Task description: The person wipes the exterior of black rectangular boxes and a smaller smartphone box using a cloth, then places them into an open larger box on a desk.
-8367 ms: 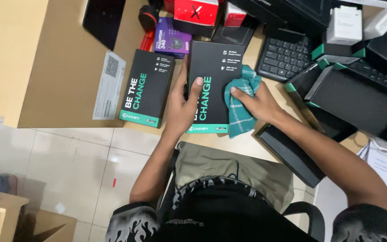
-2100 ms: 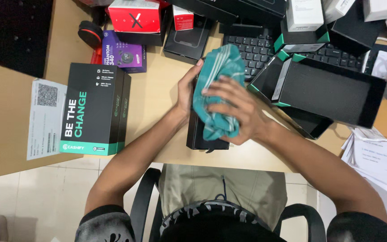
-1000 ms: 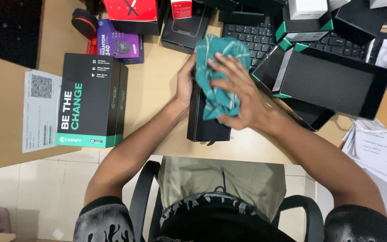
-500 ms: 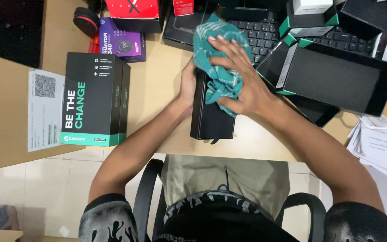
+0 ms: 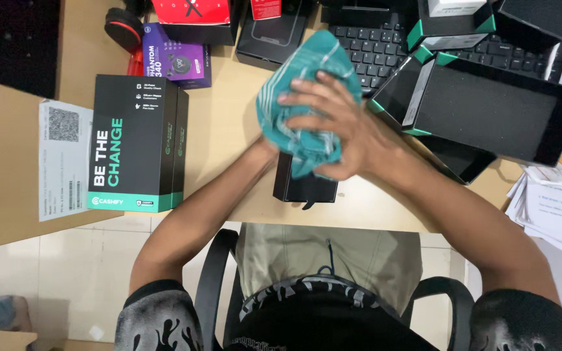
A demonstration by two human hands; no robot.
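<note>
Black box [image 5: 305, 185] under teal cloth [image 5: 300, 104], right grip [image 5: 339, 130] pressing

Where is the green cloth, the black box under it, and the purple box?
Teal checked cloth [image 5: 300, 91], head view, upper folds.
Plain black box [image 5: 304, 185], head view, near end.
Small purple box [image 5: 180, 62], head view, top face.
</note>
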